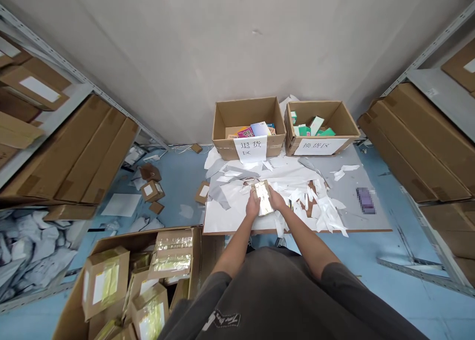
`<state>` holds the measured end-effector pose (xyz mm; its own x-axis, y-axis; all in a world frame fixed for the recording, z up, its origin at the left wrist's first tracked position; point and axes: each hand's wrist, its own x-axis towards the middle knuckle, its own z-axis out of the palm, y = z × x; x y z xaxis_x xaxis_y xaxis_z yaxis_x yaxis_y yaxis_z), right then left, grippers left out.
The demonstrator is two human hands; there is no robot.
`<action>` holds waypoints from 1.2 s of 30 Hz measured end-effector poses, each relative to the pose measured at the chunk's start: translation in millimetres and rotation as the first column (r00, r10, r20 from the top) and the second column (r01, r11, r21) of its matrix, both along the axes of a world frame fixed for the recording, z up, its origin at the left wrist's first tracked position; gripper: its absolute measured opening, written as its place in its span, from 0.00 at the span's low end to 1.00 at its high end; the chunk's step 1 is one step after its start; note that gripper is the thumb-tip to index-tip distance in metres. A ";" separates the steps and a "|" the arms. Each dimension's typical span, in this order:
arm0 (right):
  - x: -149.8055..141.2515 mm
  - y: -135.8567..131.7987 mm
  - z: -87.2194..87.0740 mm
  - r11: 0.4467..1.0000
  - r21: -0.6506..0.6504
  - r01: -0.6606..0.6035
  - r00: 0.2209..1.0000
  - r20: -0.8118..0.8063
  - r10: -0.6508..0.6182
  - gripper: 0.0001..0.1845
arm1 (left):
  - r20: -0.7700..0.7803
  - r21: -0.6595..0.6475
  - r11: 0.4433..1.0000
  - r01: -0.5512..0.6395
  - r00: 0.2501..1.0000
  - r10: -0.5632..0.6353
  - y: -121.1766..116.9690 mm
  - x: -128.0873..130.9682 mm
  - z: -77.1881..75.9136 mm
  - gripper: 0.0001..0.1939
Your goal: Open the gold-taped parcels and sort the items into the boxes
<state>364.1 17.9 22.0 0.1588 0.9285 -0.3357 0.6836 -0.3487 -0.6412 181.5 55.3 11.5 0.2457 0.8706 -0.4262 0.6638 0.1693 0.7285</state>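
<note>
Between my two hands is a small cardboard box (263, 197) with shiny clear tape across its top, held over the near part of the table (226, 225). My left hand (253, 203) closes round its left side, and my right hand (276, 198) grips its right side. Torn white paper strips (328, 214) lie on the table to the right of my hands. Behind them, larger pieces of white and grey wrapping (237, 174) cover the tabletop. The underside of the small box is hidden.
Two open cartons, a left one (245, 105) with colourful boxes and a right one (315, 107) with green-white boxes, stand at the table's back. A blurred purple object (366, 200) lies right. A big carton (74, 300) of taped parcels stands at lower left. Shelves (83, 90) flank both sides.
</note>
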 end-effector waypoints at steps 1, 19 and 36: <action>3.3 -13.8 -5.5 0.999 0.045 -0.017 1.000 0.003 0.017 0.46 | 0.030 0.054 0.998 0.035 0.999 -0.037 -4.8 -6.5 -1.8 0.46; 6.1 -0.1 51.5 0.999 0.009 -0.031 0.998 0.063 0.030 0.26 | 0.032 0.096 0.995 0.018 0.999 -0.021 6.6 -21.7 55.4 0.35; -22.1 -64.2 42.6 0.989 0.124 -0.082 0.997 -0.002 0.083 0.34 | 0.056 0.167 0.985 0.037 0.997 -0.047 -38.6 -49.7 45.9 0.36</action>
